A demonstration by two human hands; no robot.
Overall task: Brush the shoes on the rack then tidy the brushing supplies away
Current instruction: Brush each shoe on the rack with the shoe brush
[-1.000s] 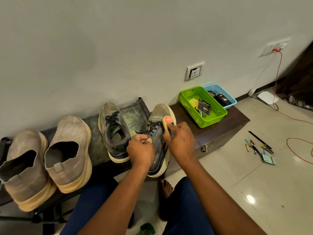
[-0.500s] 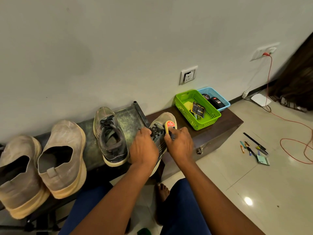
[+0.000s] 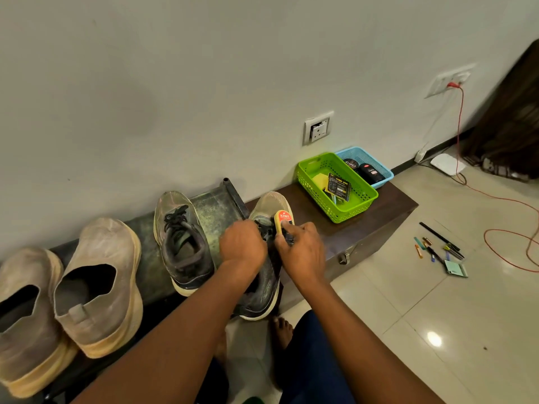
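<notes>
A grey laced sneaker (image 3: pixel 269 207) lies across the gap between the metal rack (image 3: pixel 218 211) and a dark wooden box (image 3: pixel 388 208). My left hand (image 3: pixel 243 247) grips its laces and tongue. My right hand (image 3: pixel 303 250) holds a yellow brush with a red Kiwi label (image 3: pixel 284 218) against the sneaker's upper, just behind the toe. The matching sneaker (image 3: pixel 182 243) stands on the rack to the left. Two beige slip-on shoes (image 3: pixel 99 284) (image 3: pixel 26 316) sit further left.
A green basket (image 3: pixel 361 205) with a yellow sponge and a dark packet, and a blue basket (image 3: pixel 382 173) with black polish tins, stand on the wooden box. Pens and small items (image 3: pixel 440 249) lie on the tiled floor. A red cable (image 3: pixel 495 196) runs from the wall socket.
Both hands have slid up the sneaker towards its toe, the left from the heel end of the laces to the tongue. The brush moved forward with the right hand.
</notes>
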